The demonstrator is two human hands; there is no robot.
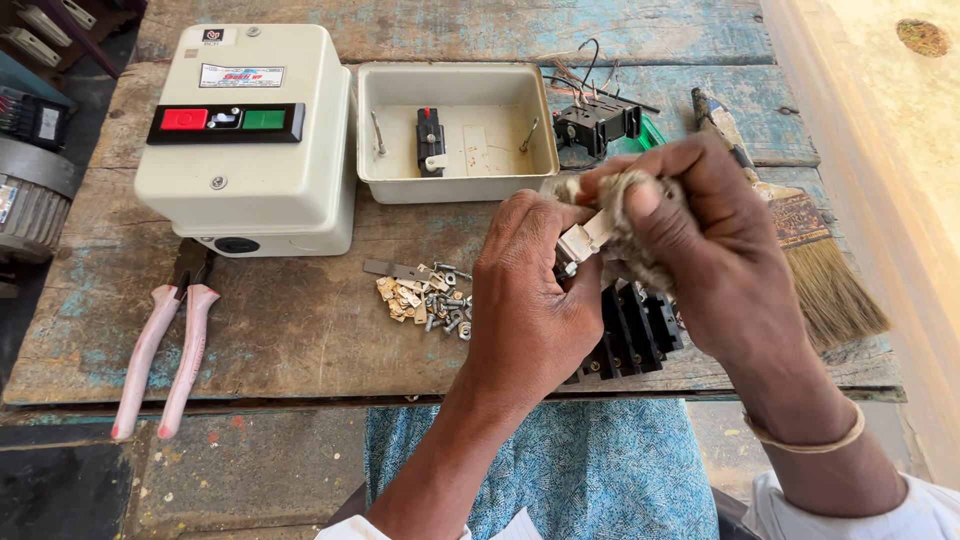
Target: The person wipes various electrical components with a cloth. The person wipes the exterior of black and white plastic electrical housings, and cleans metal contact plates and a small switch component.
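Note:
My left hand grips a small white plastic part above the table's front edge. My right hand presses a wad of grey-brown rag against that part. Just below both hands lies a black ribbed electrical block on the wooden table. A small heap of brass contacts and screws sits to the left of my left hand.
A cream switch box with red and green buttons stands at the back left, an open cream tray-like housing beside it. A black wired component, a paintbrush and pink-handled pliers also lie about.

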